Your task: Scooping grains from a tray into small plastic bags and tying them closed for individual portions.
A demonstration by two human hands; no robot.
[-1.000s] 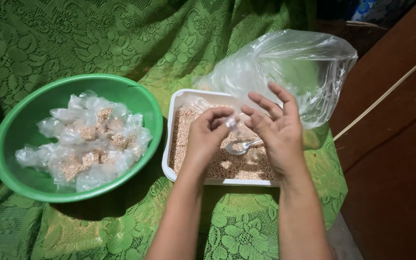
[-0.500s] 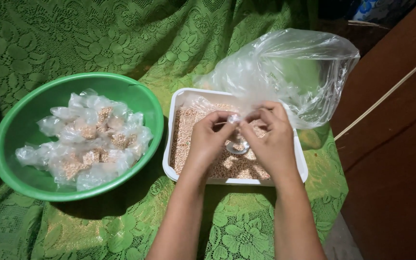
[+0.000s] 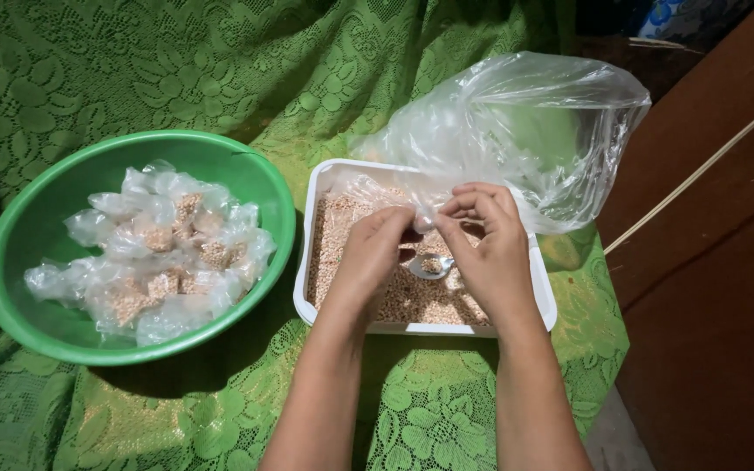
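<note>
Now a small clear bag (image 3: 425,218) is pinched between the left hand (image 3: 375,257) and right hand (image 3: 486,253), above the white tray (image 3: 325,187) of grain; many filled packets (image 3: 163,253) are already piled in the green bowl (image 3: 45,196) left of the hands, and much grain is left.

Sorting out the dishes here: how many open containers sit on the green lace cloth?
2. A round green plastic bowl of small filled clear bags on the left; a white rectangular tray of tan grains under both hands. The large clear plastic bag may hide more.

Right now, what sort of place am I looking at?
Probably a home or small stall packing spot: a green lace cloth, a white tray of grain, and a green bowl of filled clear packets.
</note>
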